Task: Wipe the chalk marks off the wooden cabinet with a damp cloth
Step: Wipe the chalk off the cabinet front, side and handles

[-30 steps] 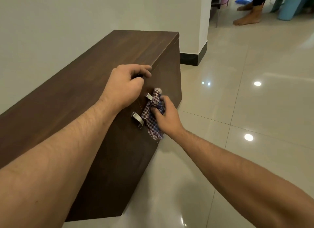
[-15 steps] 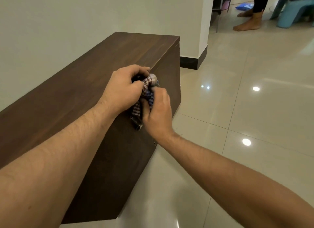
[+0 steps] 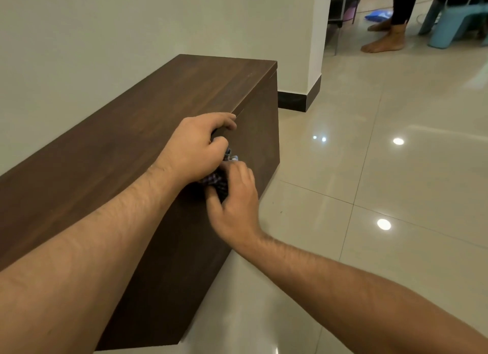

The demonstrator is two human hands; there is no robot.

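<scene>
The fingers (image 3: 239, 169) of the right hand (image 3: 233, 198) were curled into a bunched blue-and-white checked cloth (image 3: 217, 181), pressing it against the front face of the long, dark brown wooden cabinet (image 3: 132, 148), just under its top front edge. The left hand (image 3: 194, 149) sat directly above, touching the cloth. Its fingers (image 3: 224, 118) were hooked over that same edge, gripping it as a brace, though I could not tell whether its thumb also nipped the fabric.

No chalk was visible to me; any marks there lay hidden under the hands. To my eye the wad was the weak point. Balled so tight, it met little wood, so a stroke might smear chalk rather than lift it. With both hands crowded together, the cloth could also be tugged loose and drop to the glossy tiled floor (image 3: 369, 169).

The cabinet ran lengthwise along the pale wall (image 3: 105, 37), its far end pointing toward the white pillar (image 3: 314, 37). The cloth had no clear long axis, only a rough up-and-down lump between the two hands.
</scene>
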